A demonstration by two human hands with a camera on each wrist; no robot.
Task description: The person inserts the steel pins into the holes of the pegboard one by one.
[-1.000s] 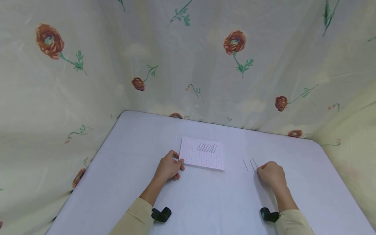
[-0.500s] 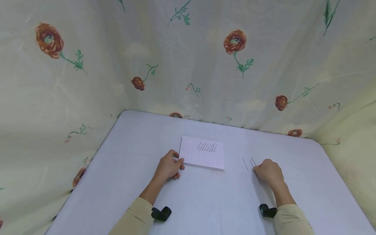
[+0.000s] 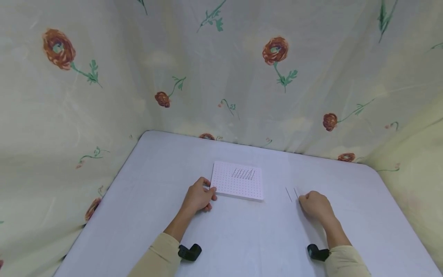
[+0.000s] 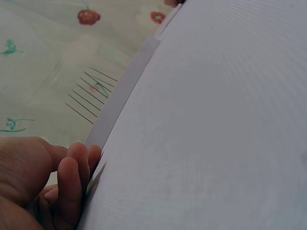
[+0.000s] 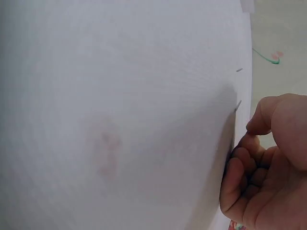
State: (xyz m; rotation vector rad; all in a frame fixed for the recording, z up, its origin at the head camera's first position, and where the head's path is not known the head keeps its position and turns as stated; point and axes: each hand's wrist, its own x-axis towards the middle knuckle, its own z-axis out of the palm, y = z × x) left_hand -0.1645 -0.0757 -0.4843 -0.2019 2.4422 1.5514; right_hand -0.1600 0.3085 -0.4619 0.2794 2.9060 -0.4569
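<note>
A white pegboard (image 3: 237, 188) with rows of tiny holes lies on the table, a row of thin dark sticks (image 3: 243, 174) standing in its far part. At its near left corner my left hand (image 3: 199, 196) grips the edge between thumb and fingers. In the left wrist view the sticks (image 4: 86, 98) rise past the board's edge. My right hand (image 3: 316, 206) is low over the table on the right, thumb and forefinger pinched together; the stick between them is hidden. Two loose sticks lie just left of it, the farther one (image 3: 288, 194) and the nearer one (image 3: 295, 193).
A white cloth covers the table (image 3: 256, 238). Flower-patterned curtain (image 3: 221, 77) hangs along the back and both sides, close to the table's edges. Each wrist carries a black camera, the left one (image 3: 190, 252) and the right one (image 3: 317, 252).
My right hand has shifted slightly left and pinched the rightmost of three loose sticks, which no longer shows on the table. My left hand and the pegboard have stayed in place.
</note>
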